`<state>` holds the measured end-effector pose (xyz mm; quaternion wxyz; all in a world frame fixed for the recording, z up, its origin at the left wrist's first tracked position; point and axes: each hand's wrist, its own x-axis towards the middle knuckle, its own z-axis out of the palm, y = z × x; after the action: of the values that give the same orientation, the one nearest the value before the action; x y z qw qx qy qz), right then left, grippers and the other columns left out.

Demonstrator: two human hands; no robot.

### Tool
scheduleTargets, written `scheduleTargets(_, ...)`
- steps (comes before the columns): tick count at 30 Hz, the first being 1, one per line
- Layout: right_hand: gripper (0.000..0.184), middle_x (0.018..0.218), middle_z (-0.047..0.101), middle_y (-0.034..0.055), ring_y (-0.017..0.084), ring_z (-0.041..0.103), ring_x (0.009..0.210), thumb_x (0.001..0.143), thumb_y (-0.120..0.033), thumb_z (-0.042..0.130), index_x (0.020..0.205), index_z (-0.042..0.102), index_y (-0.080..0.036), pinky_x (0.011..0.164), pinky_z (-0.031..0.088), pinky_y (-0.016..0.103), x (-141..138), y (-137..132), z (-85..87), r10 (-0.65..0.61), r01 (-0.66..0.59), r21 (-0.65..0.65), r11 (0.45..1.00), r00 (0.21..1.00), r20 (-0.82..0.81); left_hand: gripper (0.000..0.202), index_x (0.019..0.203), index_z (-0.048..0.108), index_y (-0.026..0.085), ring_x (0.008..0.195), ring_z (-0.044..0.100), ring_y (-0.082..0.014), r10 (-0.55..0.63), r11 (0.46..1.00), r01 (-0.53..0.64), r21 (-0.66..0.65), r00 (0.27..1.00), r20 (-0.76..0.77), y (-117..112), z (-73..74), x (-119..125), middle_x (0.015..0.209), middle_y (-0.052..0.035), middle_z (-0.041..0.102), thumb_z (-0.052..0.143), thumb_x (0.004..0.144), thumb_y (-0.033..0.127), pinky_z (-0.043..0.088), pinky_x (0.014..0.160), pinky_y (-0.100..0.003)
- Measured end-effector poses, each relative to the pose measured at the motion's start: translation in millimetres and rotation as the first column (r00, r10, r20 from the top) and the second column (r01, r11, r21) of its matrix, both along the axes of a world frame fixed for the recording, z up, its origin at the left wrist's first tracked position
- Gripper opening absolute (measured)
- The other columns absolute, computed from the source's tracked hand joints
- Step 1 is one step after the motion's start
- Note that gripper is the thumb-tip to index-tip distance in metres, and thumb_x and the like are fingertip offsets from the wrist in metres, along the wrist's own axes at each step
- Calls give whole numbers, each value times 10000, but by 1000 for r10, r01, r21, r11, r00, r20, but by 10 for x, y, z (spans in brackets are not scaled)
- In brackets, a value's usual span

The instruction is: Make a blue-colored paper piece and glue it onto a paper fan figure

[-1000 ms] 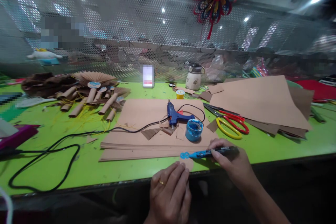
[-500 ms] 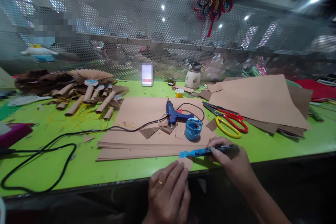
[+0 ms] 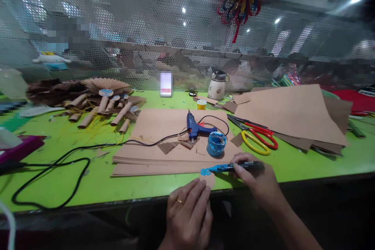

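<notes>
My right hand [image 3: 253, 177] grips a black marker pen [image 3: 234, 166] whose front end is blue. Its tip touches a small round piece of brown paper [image 3: 209, 180] at the table's front edge, on which blue curls are painted. The fingertips of my left hand [image 3: 189, 213], with a gold ring on one finger, press together on the paper's near edge; its thumb is hidden. Just beyond the pen stands an open pot of blue paint [image 3: 216, 145], smeared round the rim.
Behind the pot, a blue glue gun [image 3: 193, 128] and paper scraps lie on stacked brown sheets [image 3: 152, 166]. Two pairs of scissors [image 3: 254, 136] lie to the right. Paper fans with tube handles [image 3: 102, 105] are piled at left. A black cable [image 3: 73, 149] loops across the green table [image 3: 146, 188].
The pen has shifted slightly left, and its tip sits a little lower on the painted curls. My left hand has stayed on the paper. The whole view has swung slightly.
</notes>
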<state>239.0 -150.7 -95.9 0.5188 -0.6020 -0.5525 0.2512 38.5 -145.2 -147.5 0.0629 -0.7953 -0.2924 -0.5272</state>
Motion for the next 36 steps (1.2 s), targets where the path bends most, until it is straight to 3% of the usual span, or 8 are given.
scheduleTargets(13, 65, 633, 586, -19, 137, 543, 552, 785, -256, 615, 755, 639, -202, 519, 445, 232, 57, -10, -57, 18, -16, 27, 1000, 998, -60, 290, 1036, 679, 141, 1000, 654, -211, -11, 1000, 11, 2, 1000, 10, 2, -20, 0, 1027, -87, 730, 584, 773, 67, 425, 839, -333)
scheduleTargets(20, 38, 693, 595, -14, 133, 558, 633, 779, -207, 624, 743, 637, -207, 609, 468, 217, 53, -7, -41, 44, -44, 85, 995, 999, 5, 292, 1040, 677, 137, 1009, 649, -213, -14, 1000, 14, -5, 1000, 18, 4, -20, 3, 1038, -93, 726, 586, 771, 72, 419, 845, -334)
scheduleTargets(31, 49, 700, 594, -21, 110, 539, 585, 809, -212, 611, 769, 639, -215, 547, 448, 190, 74, -20, -71, 65, -63, 101, 993, 998, -16, 292, 1049, 679, 138, 1022, 645, -220, -20, 1000, 20, -1, 1000, 20, 14, -40, 1, 1047, -93, 724, 584, 777, 87, 414, 847, -332)
scheduleTargets(36, 61, 691, 582, -21, 118, 547, 631, 789, -183, 621, 742, 642, -216, 593, 457, 190, 56, -22, -59, 75, -76, 142, 987, 997, 12, 298, 1048, 680, 138, 1021, 645, -217, -21, 1000, 21, -13, 1000, 3, 16, -60, -6, 1050, -92, 724, 593, 770, 76, 418, 856, -335)
